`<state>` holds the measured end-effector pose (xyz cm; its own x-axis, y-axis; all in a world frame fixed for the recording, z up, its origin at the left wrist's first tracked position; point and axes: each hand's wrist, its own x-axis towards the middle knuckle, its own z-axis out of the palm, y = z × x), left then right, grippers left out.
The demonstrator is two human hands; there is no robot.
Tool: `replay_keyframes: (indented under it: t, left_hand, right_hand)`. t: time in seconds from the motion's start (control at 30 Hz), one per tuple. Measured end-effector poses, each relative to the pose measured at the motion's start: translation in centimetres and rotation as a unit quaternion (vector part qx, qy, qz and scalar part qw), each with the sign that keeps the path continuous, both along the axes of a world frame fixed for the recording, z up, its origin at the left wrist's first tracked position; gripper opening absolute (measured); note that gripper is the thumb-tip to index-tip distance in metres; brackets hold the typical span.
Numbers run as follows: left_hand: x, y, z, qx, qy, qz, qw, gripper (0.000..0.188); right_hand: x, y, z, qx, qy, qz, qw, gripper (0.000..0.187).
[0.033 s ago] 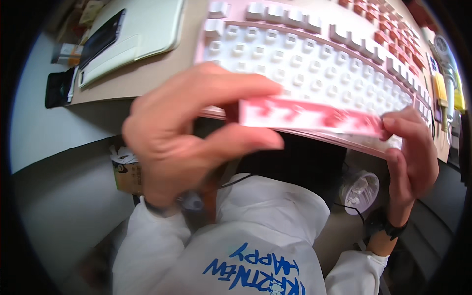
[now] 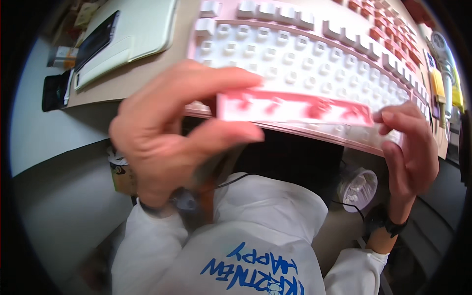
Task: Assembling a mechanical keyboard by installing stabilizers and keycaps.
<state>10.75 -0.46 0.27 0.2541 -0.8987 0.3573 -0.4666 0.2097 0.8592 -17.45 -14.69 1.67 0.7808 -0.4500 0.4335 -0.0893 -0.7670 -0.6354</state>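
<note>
A long pink spacebar keycap (image 2: pixel 295 108) is held up in front of the keyboard, its hollow underside with small stems facing me. My left hand (image 2: pixel 172 118) pinches its left end between thumb and fingers. By the other end, my right hand (image 2: pixel 410 147) has thumb and index finger apart, the index tip close to the keycap's edge; whether it touches is hard to tell. Behind the keycap lies the keyboard (image 2: pixel 189 112) with a pink case. Bare white switches (image 2: pixel 307 63) fill its middle, and grey keycaps (image 2: pixel 275 14) line its far row.
Pink-red keycaps (image 2: pixel 393 30) stand in rows at the far right. A white tablet case (image 2: pixel 147 34) with a dark phone (image 2: pixel 98 39) lies at the far left. A yellow-handled brush (image 2: pixel 437 88) is at the right edge. Below the desk sits a clear plastic bin (image 2: pixel 360 191).
The keycap and my left hand have shifted slightly to the left. My right fingertips, which were on the keycap's right end, have come off or loosened there.
</note>
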Motion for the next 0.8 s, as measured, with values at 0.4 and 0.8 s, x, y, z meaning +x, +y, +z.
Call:
replay_keyframes:
  t: [0.4, 0.8]
  left_hand:
    - [2.3, 1.2, -1.3, 0.0, 0.008, 0.055, 0.998, 0.053]
    - [2.7, 1.1, -1.4, 0.006, -0.001, 0.059, 0.998, 0.054]
  right_hand:
    - [2.1, -0.7, 1.2, -0.249, 0.134, 0.084, 0.955, 0.04]
    - [2.3, -1.4, 0.2, -0.309, 0.107, 0.167, 0.93, 0.043]
